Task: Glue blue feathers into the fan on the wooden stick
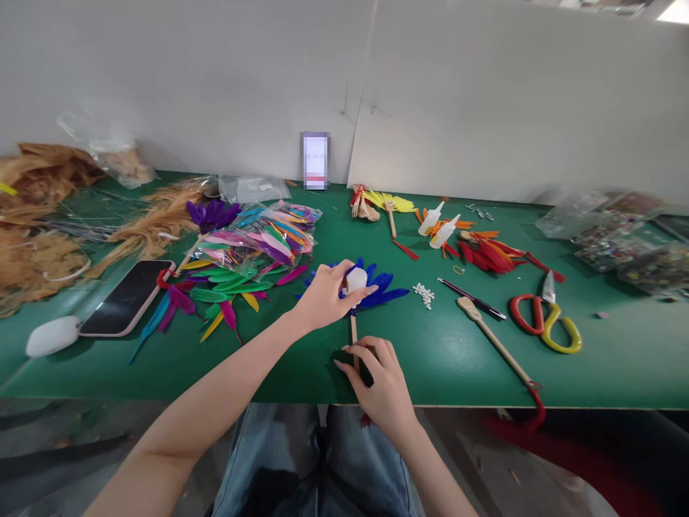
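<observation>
Your left hand (323, 294) grips a small white glue bottle (356, 278), pressed down on the blue feather fan (377, 287) that lies on the green table (446, 359) near its front edge. Your right hand (377, 377) pinches the fan's wooden stick (354, 332) with fingertips closed around its lower end. White beads (424, 294) sit just right of the fan, loose coloured feathers (226, 287) to its left.

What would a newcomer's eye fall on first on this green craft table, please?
Probably the blue feather fan at the centre, where the left hand presses a small white bottle onto it while the right hand steadies its wooden stick. Next, the heap of bright loose feathers to the left, and the red and yellow scissors to the right.
</observation>
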Demonstrator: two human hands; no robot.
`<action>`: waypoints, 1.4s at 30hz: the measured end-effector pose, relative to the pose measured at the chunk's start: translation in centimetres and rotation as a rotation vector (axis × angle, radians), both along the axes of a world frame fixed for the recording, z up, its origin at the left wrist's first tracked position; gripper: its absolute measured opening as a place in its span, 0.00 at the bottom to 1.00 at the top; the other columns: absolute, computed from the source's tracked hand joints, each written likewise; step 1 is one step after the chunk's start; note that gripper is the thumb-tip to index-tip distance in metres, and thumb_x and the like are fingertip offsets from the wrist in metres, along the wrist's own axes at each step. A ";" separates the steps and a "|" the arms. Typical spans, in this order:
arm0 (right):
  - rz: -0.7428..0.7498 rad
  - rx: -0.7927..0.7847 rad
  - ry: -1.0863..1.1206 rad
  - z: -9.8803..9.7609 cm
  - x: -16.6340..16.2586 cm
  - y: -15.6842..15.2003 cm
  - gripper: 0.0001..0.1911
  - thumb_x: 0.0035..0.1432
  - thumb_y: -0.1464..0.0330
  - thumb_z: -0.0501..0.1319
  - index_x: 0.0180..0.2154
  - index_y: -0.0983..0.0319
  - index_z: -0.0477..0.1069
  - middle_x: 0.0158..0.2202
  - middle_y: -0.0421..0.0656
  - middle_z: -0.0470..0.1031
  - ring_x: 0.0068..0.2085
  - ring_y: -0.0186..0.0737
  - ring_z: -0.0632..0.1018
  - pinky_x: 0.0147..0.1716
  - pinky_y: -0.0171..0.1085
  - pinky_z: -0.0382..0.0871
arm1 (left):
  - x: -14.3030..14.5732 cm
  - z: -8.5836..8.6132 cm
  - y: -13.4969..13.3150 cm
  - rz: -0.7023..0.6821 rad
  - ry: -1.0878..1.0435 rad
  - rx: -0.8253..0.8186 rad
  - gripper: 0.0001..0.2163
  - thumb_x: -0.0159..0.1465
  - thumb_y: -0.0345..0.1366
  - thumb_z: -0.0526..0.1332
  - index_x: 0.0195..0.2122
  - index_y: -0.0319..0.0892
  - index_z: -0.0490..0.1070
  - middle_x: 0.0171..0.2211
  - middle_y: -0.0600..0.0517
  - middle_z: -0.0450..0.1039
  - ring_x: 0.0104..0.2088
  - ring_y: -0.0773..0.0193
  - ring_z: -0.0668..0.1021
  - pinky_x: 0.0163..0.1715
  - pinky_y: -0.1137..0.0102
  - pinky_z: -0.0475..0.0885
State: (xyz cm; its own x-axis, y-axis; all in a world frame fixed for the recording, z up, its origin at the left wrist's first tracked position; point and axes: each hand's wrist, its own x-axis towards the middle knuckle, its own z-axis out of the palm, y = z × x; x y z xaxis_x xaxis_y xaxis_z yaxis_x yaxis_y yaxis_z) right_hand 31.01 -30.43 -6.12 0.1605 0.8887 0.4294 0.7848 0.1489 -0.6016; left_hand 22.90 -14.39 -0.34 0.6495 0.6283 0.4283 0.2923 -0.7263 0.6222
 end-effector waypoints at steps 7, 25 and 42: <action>-0.001 0.009 -0.003 -0.1 0.0 0.0 0.07 0.58 0.71 0.61 0.41 0.58 0.71 0.38 0.47 0.70 0.41 0.46 0.72 0.40 0.46 0.72 | -0.1 0.0 0.0 0.015 0.042 -0.009 0.14 0.61 0.49 0.59 0.32 0.44 0.62 0.19 0.58 0.62 0.22 0.65 0.68 0.28 0.71 0.62; 0.006 0.000 0.004 0.0 0.0 0.0 0.06 0.58 0.72 0.60 0.39 0.59 0.71 0.38 0.47 0.70 0.41 0.46 0.72 0.40 0.46 0.71 | -0.2 -0.2 0.0 0.019 0.054 -0.012 0.13 0.61 0.47 0.60 0.32 0.43 0.62 0.17 0.59 0.62 0.21 0.65 0.70 0.26 0.70 0.60; 0.005 0.005 -0.007 -0.3 0.0 0.0 0.05 0.59 0.72 0.61 0.39 0.62 0.71 0.38 0.47 0.69 0.41 0.45 0.71 0.40 0.44 0.70 | -0.6 0.1 -0.5 -0.008 0.024 0.036 0.16 0.61 0.52 0.58 0.35 0.43 0.63 0.22 0.56 0.64 0.25 0.64 0.68 0.28 0.71 0.63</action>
